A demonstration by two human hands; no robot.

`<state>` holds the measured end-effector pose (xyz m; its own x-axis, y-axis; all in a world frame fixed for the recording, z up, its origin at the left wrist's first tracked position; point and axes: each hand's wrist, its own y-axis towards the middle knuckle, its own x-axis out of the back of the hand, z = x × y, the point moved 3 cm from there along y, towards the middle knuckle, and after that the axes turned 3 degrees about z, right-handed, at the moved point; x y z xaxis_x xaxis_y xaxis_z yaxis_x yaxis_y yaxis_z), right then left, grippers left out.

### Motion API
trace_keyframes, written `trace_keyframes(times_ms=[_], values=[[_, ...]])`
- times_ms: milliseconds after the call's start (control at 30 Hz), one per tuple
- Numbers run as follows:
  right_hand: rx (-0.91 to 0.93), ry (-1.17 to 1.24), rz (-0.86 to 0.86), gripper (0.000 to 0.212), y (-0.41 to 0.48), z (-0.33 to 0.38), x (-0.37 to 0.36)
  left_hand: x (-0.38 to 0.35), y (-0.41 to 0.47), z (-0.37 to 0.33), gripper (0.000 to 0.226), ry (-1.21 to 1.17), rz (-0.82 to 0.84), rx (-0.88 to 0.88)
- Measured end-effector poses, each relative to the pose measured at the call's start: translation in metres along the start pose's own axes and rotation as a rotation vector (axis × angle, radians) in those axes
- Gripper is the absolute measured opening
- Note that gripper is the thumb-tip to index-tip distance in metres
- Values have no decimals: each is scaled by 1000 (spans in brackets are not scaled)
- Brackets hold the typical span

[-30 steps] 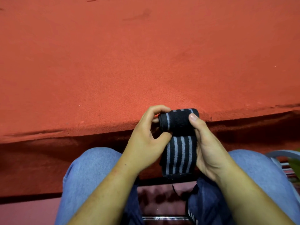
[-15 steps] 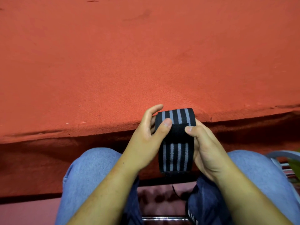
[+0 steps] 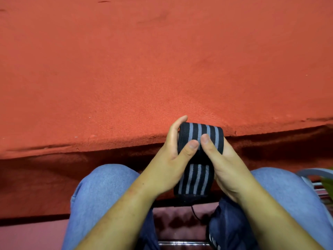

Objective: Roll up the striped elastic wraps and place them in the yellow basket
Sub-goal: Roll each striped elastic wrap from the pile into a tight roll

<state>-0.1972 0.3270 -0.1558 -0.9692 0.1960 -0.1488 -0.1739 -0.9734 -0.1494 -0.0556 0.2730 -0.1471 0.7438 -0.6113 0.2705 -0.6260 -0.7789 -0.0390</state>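
A black elastic wrap with grey stripes (image 3: 200, 131) is partly rolled into a thick roll, held at the near edge of the red cloth. Its loose tail (image 3: 193, 179) hangs down between my knees, ending in a black tab with a thin cord. My left hand (image 3: 169, 159) grips the roll from the left, thumb pressed on its front. My right hand (image 3: 227, 163) grips it from the right, thumb beside the left thumb. No yellow basket is in view.
A red cloth-covered table (image 3: 144, 78) fills the upper view, its front edge just beyond my hands. My knees in blue jeans (image 3: 102, 186) sit below. A grey rim with something green (image 3: 324, 177) shows at the right edge.
The roll has turned further and grown thicker, and the hanging tail is shorter. Both thumbs have come together on the front of the roll.
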Motion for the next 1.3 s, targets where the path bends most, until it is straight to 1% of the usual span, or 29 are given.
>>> trace_keyframes(times_ms=[67, 167, 233, 400, 533, 633, 800, 900, 1067, 1300], values=[[31, -40, -18, 71, 1, 1, 2, 0, 0, -1, 69, -11, -8, 1], [60, -95, -28, 52, 1, 2, 3, -2, 1, 0, 69, -25, -5, 23], [53, -110, -15, 48, 1, 1, 4, -3, 1, 2, 67, -31, 1, 30], [50, -106, -2, 59, 0, 0, 3, -3, 1, 1, 64, -22, -9, 8], [55, -90, -18, 48, 0, 1, 3, -1, 2, -2, 68, -31, -43, 16], [56, -72, -42, 49, 1, 1, 4, 1, 3, -1, 68, -44, -57, 16], [34, -6, -50, 46, 1, 0, 4, 3, 4, -1, 46, -116, -65, 26], [12, 28, -44, 48, 2, 0, 3, 3, 3, -3, 41, -145, -84, 10], [-15, 99, -25, 54, 1, 4, 1, 3, 3, -6, 46, -169, -104, -18], [-73, 156, 30, 53, 1, 2, -1, 5, 2, -7, 48, -169, -104, -52]])
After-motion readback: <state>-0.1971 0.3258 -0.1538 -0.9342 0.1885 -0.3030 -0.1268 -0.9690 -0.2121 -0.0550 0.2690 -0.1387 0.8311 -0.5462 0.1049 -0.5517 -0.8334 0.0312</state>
